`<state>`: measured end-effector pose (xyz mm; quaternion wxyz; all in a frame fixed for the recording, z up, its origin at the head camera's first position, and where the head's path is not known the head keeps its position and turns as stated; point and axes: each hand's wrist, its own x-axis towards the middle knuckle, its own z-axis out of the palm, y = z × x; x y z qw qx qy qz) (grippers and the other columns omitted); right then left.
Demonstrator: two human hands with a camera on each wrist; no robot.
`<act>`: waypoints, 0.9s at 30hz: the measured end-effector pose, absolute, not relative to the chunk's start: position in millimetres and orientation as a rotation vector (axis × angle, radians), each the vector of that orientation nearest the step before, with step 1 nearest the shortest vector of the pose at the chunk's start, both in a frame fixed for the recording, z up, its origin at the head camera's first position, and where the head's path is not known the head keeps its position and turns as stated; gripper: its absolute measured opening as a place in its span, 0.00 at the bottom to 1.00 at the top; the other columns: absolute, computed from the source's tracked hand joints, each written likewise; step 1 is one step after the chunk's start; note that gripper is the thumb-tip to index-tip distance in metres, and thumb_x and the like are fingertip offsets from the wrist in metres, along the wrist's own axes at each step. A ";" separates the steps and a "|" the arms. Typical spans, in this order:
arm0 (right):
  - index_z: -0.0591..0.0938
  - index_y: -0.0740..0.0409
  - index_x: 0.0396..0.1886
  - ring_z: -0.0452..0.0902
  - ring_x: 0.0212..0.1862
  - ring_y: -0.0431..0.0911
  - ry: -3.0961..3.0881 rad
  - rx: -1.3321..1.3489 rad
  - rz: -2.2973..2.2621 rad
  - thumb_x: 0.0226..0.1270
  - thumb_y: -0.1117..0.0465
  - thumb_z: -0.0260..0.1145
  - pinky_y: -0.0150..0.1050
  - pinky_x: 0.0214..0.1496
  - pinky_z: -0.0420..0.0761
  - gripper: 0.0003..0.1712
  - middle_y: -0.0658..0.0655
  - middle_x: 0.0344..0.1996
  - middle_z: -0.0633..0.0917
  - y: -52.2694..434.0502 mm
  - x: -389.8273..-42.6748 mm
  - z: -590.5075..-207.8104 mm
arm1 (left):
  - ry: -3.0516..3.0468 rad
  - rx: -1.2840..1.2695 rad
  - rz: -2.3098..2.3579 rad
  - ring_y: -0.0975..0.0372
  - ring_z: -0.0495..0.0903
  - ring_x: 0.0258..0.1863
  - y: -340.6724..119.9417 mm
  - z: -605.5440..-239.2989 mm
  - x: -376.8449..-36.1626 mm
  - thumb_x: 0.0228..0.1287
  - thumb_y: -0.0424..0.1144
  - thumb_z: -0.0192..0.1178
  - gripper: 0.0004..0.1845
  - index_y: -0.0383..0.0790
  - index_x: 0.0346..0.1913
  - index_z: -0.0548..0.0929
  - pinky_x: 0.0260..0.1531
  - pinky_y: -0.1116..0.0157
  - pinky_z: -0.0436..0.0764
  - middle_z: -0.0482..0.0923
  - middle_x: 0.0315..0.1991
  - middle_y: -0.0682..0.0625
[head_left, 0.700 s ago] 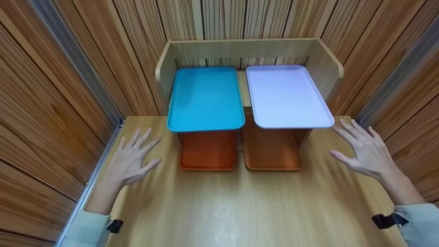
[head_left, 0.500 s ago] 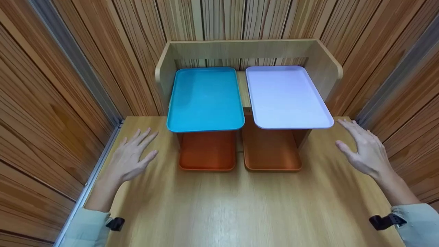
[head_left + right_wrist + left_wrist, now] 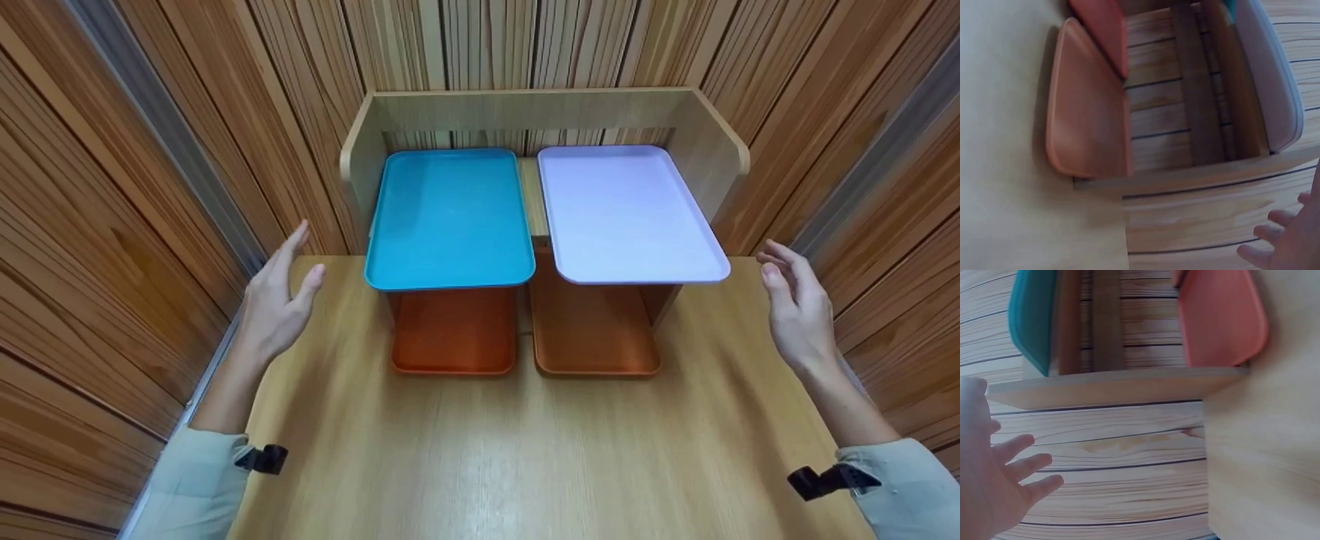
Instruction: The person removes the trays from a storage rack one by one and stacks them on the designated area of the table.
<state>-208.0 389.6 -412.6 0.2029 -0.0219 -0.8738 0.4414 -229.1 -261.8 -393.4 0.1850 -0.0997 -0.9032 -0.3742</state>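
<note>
Left hand and right hand hold nothing, fingers loose, either side of the shelf; blue tray and lilac tray lie on its upper level. Step looks idle; touching either tray would call for reaching inward

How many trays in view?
4: blue tray and lavender tray on the upper shelf, red tray below the blue, orange-brown tray below the lavender. Stacked ones may be hidden.
</note>
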 end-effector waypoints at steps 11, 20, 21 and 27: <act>0.53 0.52 0.94 0.66 0.87 0.64 -2.380 -0.205 1.566 0.94 0.42 0.44 0.15 0.52 0.80 0.40 0.72 0.89 0.62 376.1 -212.4 -388.8 | -2.376 -0.325 -1.338 0.38 0.62 0.90 -249.9 -369.3 -250.5 0.90 0.43 0.55 0.40 0.48 0.94 0.51 0.84 0.31 0.67 0.60 0.91 0.36; 0.52 0.49 0.94 0.76 0.79 0.50 -2.179 -0.234 1.920 0.90 0.38 0.58 0.23 0.50 0.89 0.47 0.35 0.63 0.74 371.1 -212.0 -381.7 | -2.310 -0.362 -1.404 0.41 0.62 0.90 -238.3 -351.0 -267.6 0.88 0.43 0.58 0.42 0.53 0.94 0.51 0.84 0.29 0.66 0.58 0.92 0.39; 0.52 0.48 0.95 0.75 0.80 0.52 -2.155 -0.237 1.961 0.89 0.38 0.59 0.24 0.50 0.90 0.48 0.36 0.64 0.74 369.7 -212.4 -381.8 | -2.301 -0.367 -1.413 0.41 0.62 0.90 -236.7 -349.7 -270.0 0.88 0.42 0.58 0.42 0.53 0.94 0.51 0.84 0.29 0.66 0.57 0.92 0.40; 0.45 0.47 0.95 0.79 0.70 0.46 -2.008 -0.238 2.173 0.89 0.40 0.60 0.31 0.51 0.93 0.51 0.39 0.65 0.70 360.4 -211.5 -385.4 | -2.269 -0.377 -1.490 0.45 0.57 0.93 -226.0 -345.1 -284.0 0.86 0.40 0.62 0.44 0.55 0.94 0.52 0.84 0.32 0.68 0.51 0.95 0.45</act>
